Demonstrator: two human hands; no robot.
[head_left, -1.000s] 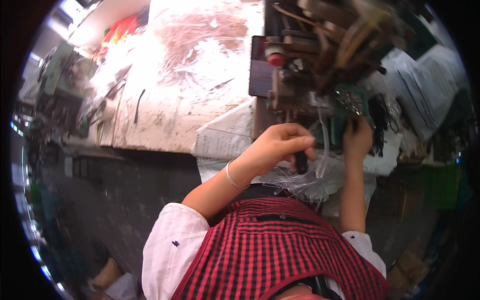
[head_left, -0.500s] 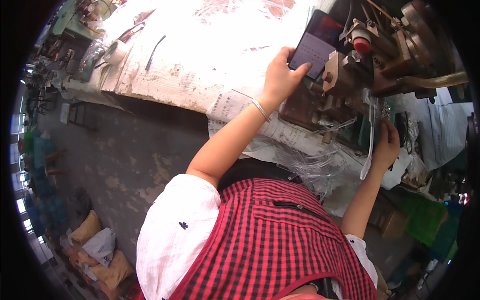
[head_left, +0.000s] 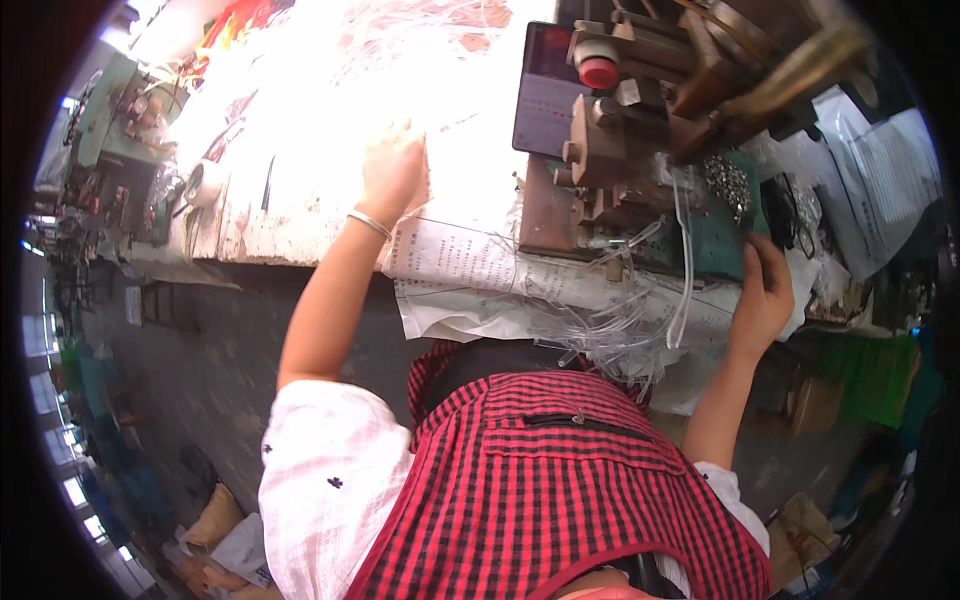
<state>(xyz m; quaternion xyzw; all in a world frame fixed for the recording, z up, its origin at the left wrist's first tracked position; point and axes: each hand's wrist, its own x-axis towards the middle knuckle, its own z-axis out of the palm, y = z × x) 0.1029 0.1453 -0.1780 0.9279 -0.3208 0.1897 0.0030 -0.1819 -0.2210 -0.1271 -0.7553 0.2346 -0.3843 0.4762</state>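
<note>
Over the bright bench, my left hand [head_left: 395,170] is away from the phone; glare washes out its fingers, so I cannot tell what it holds, if anything. The dark phone [head_left: 543,105] leans beside a brown metal bench press [head_left: 595,140] with a red-tipped part. My right hand [head_left: 766,295] is at the near edge of a green surface, thumb and fingers curled together; anything between the fingertips is too small to make out. Just beyond them lies a heap of small shiny metal pieces [head_left: 728,185]. A clear plastic tube [head_left: 686,255] hangs left of that hand.
Printed paper [head_left: 450,255] covers the bench's front edge. Loose clear tubing [head_left: 610,335] spills over it near my lap. A roll of tape [head_left: 203,184] stands at the left, and plastic bags [head_left: 875,190] lie at the right. The press's long handle [head_left: 800,75] sticks out rightward.
My left hand has let go of the phone and moved left across the bench. The phone now rests against the press. My right hand stays near the metal pieces. The view has shifted.
</note>
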